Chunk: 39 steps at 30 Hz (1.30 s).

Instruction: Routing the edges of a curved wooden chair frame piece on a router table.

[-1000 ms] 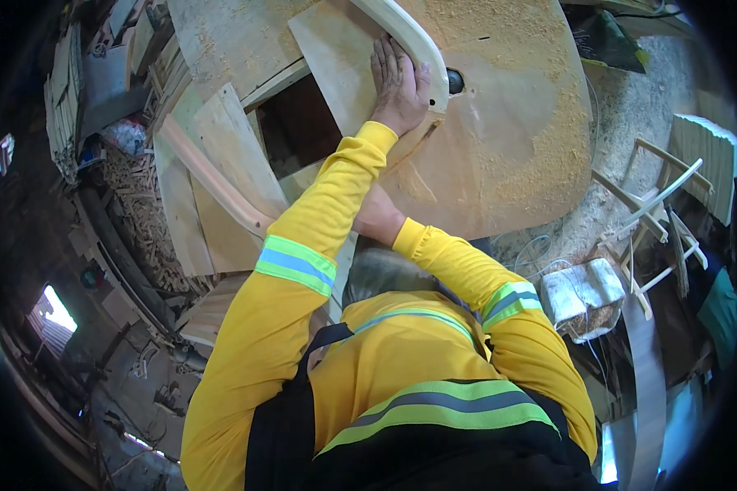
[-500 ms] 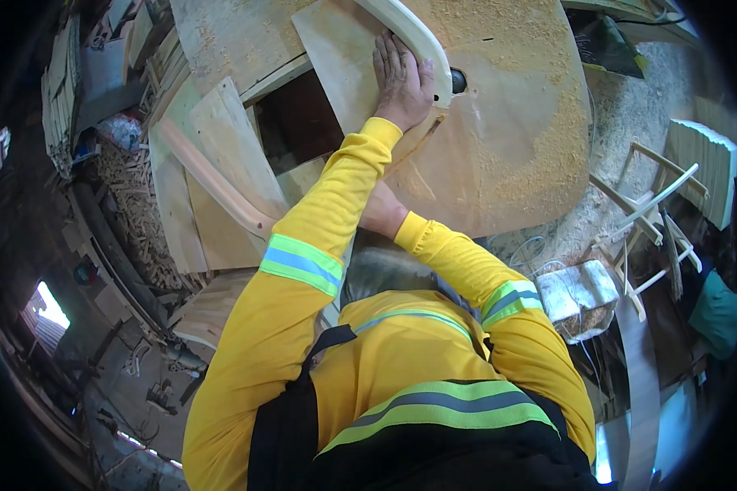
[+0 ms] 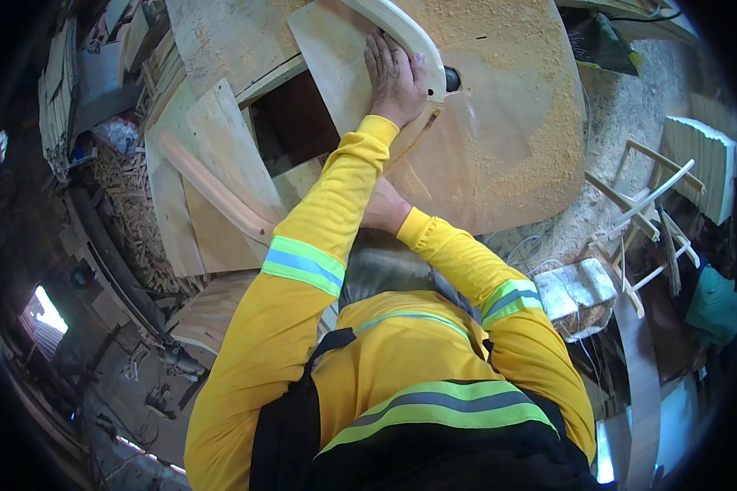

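Observation:
My left hand (image 3: 395,78) lies palm down on a plywood board (image 3: 323,57), fingers stretched out along the inner side of a pale curved wooden piece (image 3: 405,29), thumb against that piece. Just right of the piece's end, a dark round part (image 3: 452,79) sits in a hole in the large sawdust-covered tabletop (image 3: 524,139). My right hand (image 3: 385,204) is at the table's near edge, partly behind my left forearm; its fingers are hidden. A square dark opening (image 3: 287,123) lies left of my left forearm.
Another curved wooden piece (image 3: 213,188) rests on boards at left, beside piled offcuts (image 3: 123,180). At right are stacked pale boards (image 3: 700,168), jumbled wooden frames (image 3: 647,213), a white block-like object (image 3: 573,299) with cords, and a teal item (image 3: 712,307).
The view has shifted slightly; my hands, the curved piece and the board stand almost exactly as before.

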Tool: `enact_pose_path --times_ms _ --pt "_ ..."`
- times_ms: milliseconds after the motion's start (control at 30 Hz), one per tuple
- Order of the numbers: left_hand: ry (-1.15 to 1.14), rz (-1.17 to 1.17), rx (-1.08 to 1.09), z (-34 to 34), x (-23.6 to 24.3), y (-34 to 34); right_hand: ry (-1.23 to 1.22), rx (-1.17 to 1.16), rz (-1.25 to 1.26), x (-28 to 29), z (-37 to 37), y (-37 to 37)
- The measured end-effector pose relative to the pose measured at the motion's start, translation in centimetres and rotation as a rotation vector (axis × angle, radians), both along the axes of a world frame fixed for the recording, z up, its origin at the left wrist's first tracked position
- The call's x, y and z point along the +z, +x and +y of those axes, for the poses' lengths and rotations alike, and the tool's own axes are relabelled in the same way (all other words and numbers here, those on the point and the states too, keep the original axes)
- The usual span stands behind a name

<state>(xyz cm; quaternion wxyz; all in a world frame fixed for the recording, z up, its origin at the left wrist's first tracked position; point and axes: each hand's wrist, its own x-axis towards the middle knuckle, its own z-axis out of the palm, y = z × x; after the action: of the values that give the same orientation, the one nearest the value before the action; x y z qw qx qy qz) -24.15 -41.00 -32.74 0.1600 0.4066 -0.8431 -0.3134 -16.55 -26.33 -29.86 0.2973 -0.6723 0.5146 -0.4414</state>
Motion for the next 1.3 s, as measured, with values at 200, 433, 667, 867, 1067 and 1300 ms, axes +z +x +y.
enact_pose_path --times_ms 200,433,667,867,1067,1300 --pt "0.0 -0.009 0.054 -0.4 -0.2 -0.5 0.051 0.019 -0.039 0.4 -0.1 -0.9" --pt "-0.001 -0.022 0.111 -0.6 -0.1 -1.1 0.043 0.034 -0.002 1.0 -0.2 -2.2" --pt "-0.013 -0.068 0.133 -0.9 0.1 -1.5 0.032 0.018 -0.037 0.9 -0.2 -3.0" --pt "0.037 -0.049 0.215 -1.1 0.7 -2.4 0.053 0.029 -0.002 1.2 -0.2 -4.3" --pt "0.047 -0.045 0.278 -1.5 0.7 -2.8 0.113 0.057 0.008 1.9 -0.2 -5.4" --pt "0.05 -0.056 0.336 -1.8 1.1 -3.4 -0.036 0.013 0.088 2.6 -0.4 -6.7"
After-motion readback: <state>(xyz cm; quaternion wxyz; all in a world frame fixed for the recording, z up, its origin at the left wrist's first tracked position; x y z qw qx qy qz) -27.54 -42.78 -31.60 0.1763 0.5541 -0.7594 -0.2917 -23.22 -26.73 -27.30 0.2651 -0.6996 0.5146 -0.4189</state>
